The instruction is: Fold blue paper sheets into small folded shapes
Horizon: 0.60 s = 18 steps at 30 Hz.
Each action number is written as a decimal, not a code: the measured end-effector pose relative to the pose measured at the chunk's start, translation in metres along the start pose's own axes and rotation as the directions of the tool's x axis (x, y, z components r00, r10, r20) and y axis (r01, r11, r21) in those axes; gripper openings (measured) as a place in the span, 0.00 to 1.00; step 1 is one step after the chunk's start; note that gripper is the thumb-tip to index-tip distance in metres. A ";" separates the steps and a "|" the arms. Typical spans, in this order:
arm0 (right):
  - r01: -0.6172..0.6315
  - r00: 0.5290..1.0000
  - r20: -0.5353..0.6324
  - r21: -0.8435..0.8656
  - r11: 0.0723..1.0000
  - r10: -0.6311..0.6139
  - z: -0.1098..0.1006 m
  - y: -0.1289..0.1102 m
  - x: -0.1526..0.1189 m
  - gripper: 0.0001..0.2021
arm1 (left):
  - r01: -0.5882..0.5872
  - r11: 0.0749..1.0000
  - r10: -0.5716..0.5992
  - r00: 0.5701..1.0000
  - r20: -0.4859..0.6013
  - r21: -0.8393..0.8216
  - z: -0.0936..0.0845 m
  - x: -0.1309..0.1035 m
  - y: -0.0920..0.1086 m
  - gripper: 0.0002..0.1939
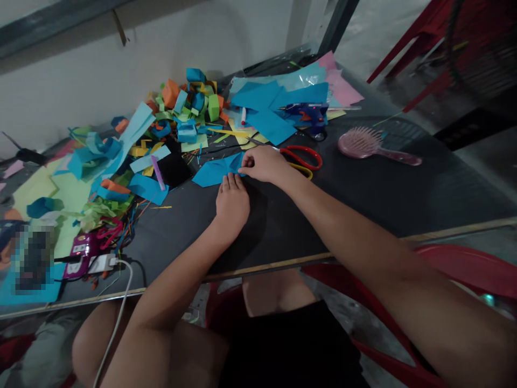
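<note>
You can see a pink hairbrush (359, 144) on the dark table (428, 199), with its bristles up. A red chair (416, 40) is past the table, on your right. On your left, a white plug (102, 263) with a white cord (128, 285) is at a purple power strip (83, 249).

Folded blue paper (214, 171) on tabletop (283, 215)

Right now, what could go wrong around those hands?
The folded blue paper might crease crookedly: the left hand presses only its near edge while the right hand pinches one end. The scissors lie beside that hand, so a knock could shift them. The glue gun, if hot, might mark the paper beneath.
</note>
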State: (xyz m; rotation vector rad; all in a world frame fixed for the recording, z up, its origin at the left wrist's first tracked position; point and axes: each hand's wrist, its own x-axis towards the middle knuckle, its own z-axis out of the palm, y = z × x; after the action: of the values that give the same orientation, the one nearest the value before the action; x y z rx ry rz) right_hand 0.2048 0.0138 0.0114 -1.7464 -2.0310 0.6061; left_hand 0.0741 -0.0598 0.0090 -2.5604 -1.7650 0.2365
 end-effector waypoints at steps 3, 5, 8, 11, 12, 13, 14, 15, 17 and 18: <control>0.154 0.986 -0.078 0.070 0.986 -0.149 0.005 0.003 0.002 0.06 | -0.036 0.999 0.036 0.999 0.002 -0.005 -0.004 -0.001 -0.004 0.28; 0.213 0.975 -0.092 0.100 0.972 -0.204 0.007 0.004 0.003 0.07 | -0.062 0.998 0.063 0.998 0.022 -0.014 -0.007 -0.002 -0.007 0.29; 0.255 0.964 -0.115 0.138 0.957 -0.240 0.009 0.004 0.005 0.06 | -0.072 0.997 0.072 0.996 0.047 -0.013 -0.009 -0.003 -0.008 0.30; 0.295 0.950 -0.151 0.147 0.944 -0.273 0.012 0.005 0.004 0.06 | -0.037 0.999 0.037 0.998 0.056 -0.012 -0.007 -0.004 -0.005 0.29; 0.306 0.946 -0.158 0.141 0.941 -0.284 0.013 0.005 0.004 0.05 | -0.028 0.999 0.029 0.998 0.057 -0.019 -0.007 -0.004 -0.004 0.29; 0.312 0.944 -0.161 0.134 0.941 -0.290 0.014 0.005 0.004 0.05 | -0.025 0.999 0.026 0.998 0.059 -0.029 -0.006 -0.004 -0.003 0.29; 0.312 0.943 -0.162 0.125 0.942 -0.291 0.015 0.005 0.004 0.04 | -0.024 0.999 0.026 0.998 0.060 -0.038 -0.006 -0.004 -0.003 0.29; 0.304 0.945 -0.164 0.116 0.945 -0.284 0.016 0.006 0.004 0.03 | -0.023 0.999 0.026 0.998 0.060 -0.043 -0.005 -0.004 -0.002 0.29; 0.258 0.956 -0.167 0.103 0.960 -0.239 0.016 0.006 0.003 0.04 | -0.018 0.999 0.020 0.999 0.050 -0.041 -0.005 -0.004 -0.001 0.29; 0.224 0.964 -0.167 0.102 0.969 -0.205 0.015 0.006 0.003 0.05 | -0.014 0.999 0.016 0.999 0.046 -0.036 -0.005 -0.004 -0.001 0.28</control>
State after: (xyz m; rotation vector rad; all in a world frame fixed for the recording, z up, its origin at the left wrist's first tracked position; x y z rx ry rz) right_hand 0.2010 0.0168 -0.0045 -1.4336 -1.9976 0.4958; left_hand 0.0725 -0.0633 0.0146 -2.6147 -1.7824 0.2691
